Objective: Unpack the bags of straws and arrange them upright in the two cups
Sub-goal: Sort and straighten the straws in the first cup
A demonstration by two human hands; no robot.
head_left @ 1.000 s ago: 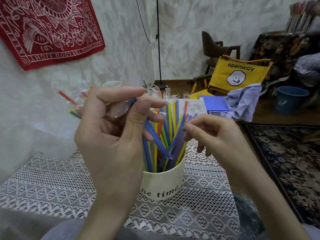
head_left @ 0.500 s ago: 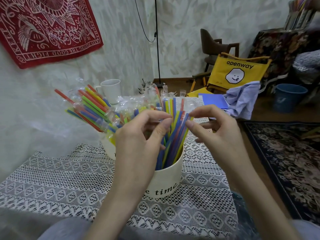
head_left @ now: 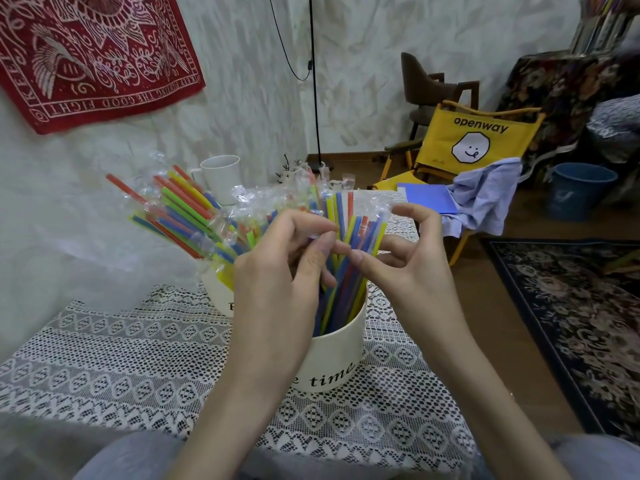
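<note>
From the head view I see both hands raised over the near cup [head_left: 334, 355], a cream cup with "time" lettered on its wall, standing on the lace-covered bench [head_left: 121, 358]. My left hand [head_left: 277, 271] has its thumb and forefinger curled together, pinching the top of a straw among the loose straws [head_left: 346, 271] that stand upright in this cup. My right hand [head_left: 412, 258] curls its fingers [head_left: 356, 256] against the same bunch, thumb tip meeting the straws just beside the left thumb; I cannot tell whether it truly grips one.

Just behind and to the left stands the far cup [head_left: 216, 289], mostly hidden by my left hand. Wrapped straws [head_left: 180, 216] still in clear plastic lean out of it toward the left wall. A white mug [head_left: 221, 178] sits farther back on the bench. Beyond the bench, a yellow chair [head_left: 478, 140] holds a blue folder [head_left: 429, 199] and a striped shirt [head_left: 488, 199].
</note>
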